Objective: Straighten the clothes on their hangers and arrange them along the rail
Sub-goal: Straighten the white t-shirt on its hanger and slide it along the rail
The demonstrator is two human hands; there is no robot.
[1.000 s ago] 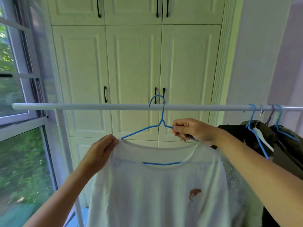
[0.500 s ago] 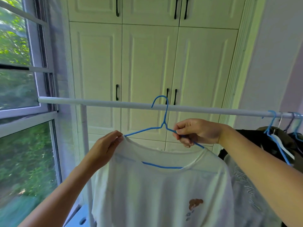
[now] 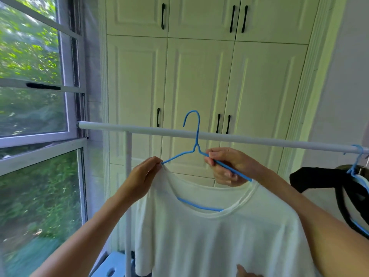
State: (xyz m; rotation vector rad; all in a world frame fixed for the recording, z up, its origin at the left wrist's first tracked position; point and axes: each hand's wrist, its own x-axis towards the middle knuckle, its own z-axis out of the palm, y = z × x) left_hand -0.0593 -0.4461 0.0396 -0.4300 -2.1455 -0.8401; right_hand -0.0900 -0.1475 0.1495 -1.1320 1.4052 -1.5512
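A white T-shirt [image 3: 219,236] hangs on a blue wire hanger [image 3: 197,126] in front of the white rail [image 3: 139,129]. The hanger's hook rises above the rail and its stem crosses in front of it. My left hand [image 3: 143,178] pinches the shirt's left shoulder at the end of the hanger's left arm. My right hand [image 3: 227,166] grips the hanger's right arm just above the collar. The hanger's bottom bar shows through the neck opening.
Dark garments [image 3: 319,178] hang on another blue hanger [image 3: 357,156] at the rail's right end. White wardrobe doors [image 3: 199,76] stand behind the rail. A window [image 3: 36,108] is on the left. The rail's upright post [image 3: 127,196] and a blue stool [image 3: 113,262] are below.
The view has swung left and closer, so the dark clothes sit at the right edge. The hanger's hook stands higher above the rail than before. Both hands keep their holds.
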